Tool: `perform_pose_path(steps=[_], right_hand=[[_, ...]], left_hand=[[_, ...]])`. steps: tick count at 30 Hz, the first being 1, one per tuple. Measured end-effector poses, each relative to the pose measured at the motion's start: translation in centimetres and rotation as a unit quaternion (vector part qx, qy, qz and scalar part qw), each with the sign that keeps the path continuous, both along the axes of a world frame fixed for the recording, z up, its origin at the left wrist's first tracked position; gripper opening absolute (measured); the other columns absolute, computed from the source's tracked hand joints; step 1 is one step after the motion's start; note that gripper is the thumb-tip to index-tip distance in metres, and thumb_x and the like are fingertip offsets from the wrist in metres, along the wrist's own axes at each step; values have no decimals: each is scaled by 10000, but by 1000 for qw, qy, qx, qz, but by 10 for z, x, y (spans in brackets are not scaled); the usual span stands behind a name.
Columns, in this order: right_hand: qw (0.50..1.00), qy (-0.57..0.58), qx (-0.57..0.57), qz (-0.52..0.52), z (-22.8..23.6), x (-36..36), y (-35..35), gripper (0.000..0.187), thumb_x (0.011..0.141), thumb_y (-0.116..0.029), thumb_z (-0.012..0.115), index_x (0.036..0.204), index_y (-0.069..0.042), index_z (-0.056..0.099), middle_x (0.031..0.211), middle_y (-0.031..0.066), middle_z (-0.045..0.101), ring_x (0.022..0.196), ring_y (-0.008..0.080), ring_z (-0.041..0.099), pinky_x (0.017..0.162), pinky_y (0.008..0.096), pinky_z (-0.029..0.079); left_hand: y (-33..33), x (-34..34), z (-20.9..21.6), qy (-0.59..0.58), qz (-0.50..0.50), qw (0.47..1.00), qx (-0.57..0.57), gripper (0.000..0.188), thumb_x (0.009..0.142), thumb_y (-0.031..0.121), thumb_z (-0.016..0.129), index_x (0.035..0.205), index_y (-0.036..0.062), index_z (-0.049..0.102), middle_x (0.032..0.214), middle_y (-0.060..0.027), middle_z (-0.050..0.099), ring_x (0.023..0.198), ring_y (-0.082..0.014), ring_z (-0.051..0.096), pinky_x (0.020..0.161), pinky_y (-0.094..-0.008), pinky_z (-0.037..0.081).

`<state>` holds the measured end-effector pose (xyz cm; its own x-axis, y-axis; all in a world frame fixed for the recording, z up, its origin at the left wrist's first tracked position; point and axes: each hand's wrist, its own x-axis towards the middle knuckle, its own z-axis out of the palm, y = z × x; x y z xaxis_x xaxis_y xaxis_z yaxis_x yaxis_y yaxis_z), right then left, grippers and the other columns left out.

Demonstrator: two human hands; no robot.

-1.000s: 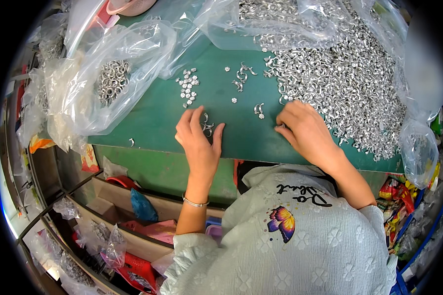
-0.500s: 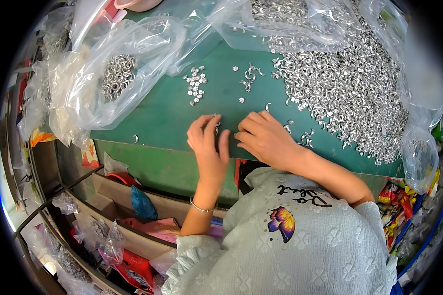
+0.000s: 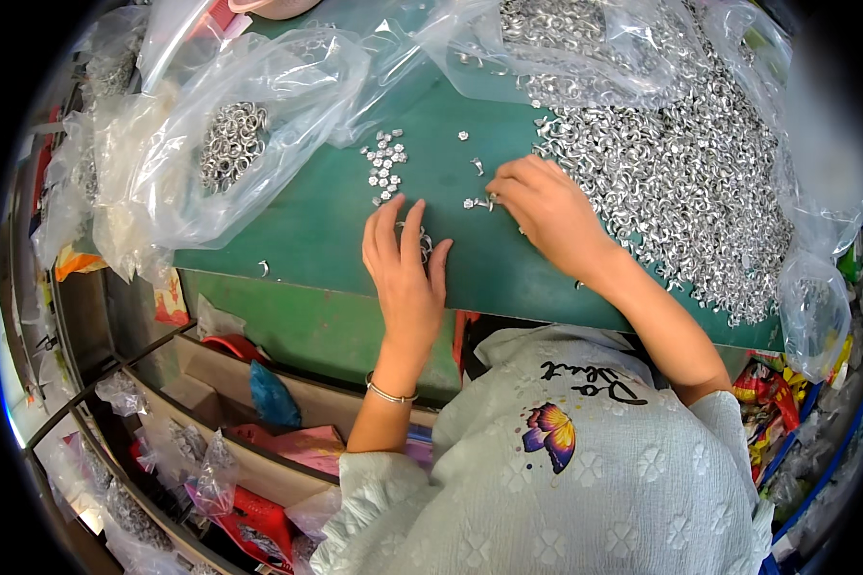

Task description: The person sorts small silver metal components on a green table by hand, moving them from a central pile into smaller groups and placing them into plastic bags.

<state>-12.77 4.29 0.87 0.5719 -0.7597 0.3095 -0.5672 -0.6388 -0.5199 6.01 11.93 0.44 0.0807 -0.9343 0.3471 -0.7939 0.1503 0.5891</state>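
Observation:
My left hand rests on the green tabletop with its fingers apart. Several small silver curved metal pieces show between its index finger and thumb. Farther right, my right hand reaches across the table, its fingertips pinched on a small curved metal piece. Right beside those fingertips lies a small flower-shaped metal piece. A loose curved piece sits just beyond. Past my left fingertips is a cluster of flower-shaped metal pieces. The right palm is turned away and hidden.
A large heap of curved silver pieces spreads over the right side, partly under clear plastic. At left, a plastic bag surrounds metal rings. One curved piece lies near the front edge. Below are wooden compartments.
My right hand has moved away from my left hand, farther out, to the loose curved pieces. Most of that little group is now out of sight. My left hand has barely shifted.

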Motion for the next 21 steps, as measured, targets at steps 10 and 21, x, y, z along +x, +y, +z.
perform_pose_path(steps=[10, 21], right_hand=[[991, -74, 60, -95, 9, -8, -3, 169, 766, -42, 711, 926, -29, 661, 923, 71, 603, 869, 268, 568, 755, 355, 446], [994, 30, -42, -98, 19, -5, 12, 118, 767, -85, 696, 873, -66, 647, 980, 51, 566, 929, 236, 508, 788, 362, 375]], left_hand=[[14, 5, -9, 27, -24, 999, -1, 272, 802, -40, 682, 1071, -10, 650, 1220, -140, 598, 1139, -345, 554, 970, -419, 439], [15, 6, -5, 50, -25, 998, 16, 304, 791, -41, 687, 1089, -7, 644, 1175, -132, 598, 1090, -324, 552, 939, -400, 445]])
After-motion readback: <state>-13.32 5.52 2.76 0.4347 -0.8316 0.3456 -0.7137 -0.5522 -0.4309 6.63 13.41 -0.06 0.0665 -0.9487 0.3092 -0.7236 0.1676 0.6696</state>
